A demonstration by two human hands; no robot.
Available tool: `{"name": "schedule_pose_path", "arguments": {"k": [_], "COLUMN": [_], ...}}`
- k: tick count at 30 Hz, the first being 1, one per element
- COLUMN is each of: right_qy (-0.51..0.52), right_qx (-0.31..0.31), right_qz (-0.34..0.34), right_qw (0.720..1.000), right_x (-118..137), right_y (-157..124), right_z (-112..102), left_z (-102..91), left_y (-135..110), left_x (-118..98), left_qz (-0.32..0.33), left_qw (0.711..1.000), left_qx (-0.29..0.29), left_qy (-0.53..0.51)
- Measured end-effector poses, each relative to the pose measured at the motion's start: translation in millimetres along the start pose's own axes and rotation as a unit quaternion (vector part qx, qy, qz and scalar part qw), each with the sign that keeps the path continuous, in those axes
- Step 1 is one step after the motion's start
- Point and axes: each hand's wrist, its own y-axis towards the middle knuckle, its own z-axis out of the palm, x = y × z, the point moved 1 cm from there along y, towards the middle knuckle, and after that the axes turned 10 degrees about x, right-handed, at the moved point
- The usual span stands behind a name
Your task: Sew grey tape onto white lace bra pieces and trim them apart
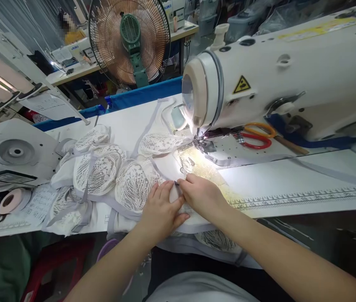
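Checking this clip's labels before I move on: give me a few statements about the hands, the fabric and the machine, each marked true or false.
1. Both hands rest on the white lace pieces in front of the sewing machine. True.
2. The right hand holds the scissors. False: they lie on the machine bed, untouched.
3. The left hand lies flat on the fabric. True.
4. The fan stands right of the machine. False: it stands behind the table, to the left.
5. A printed ruler runs along the table edge. True.
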Motion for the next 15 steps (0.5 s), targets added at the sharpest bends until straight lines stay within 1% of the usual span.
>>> {"name": "schedule_pose_path", "arguments": {"k": [6, 11, 15], "right_qy": [-0.028, -0.059, -0.072], "right_qx": [0.030, 0.031, 0.045], "right_qz": [-0.019, -0.028, -0.026], "right_qw": [0.999, 0.997, 0.996], "right_x": [-3, -12, -19], "right_y": [-3, -18, -32], "right_z": [-5, -5, -7], "left_z": [-1.6, -1.2, 0.6], "left_y": [1, 2, 2], "left_x": [0, 0, 0], "left_qz": [0.000, -0.006, -0.005], "left_qw": [1.000, 1.000, 1.000], "left_qx": [-0.005, 0.001, -0.006], "left_qy": [0.011, 0.008, 0.009]}}
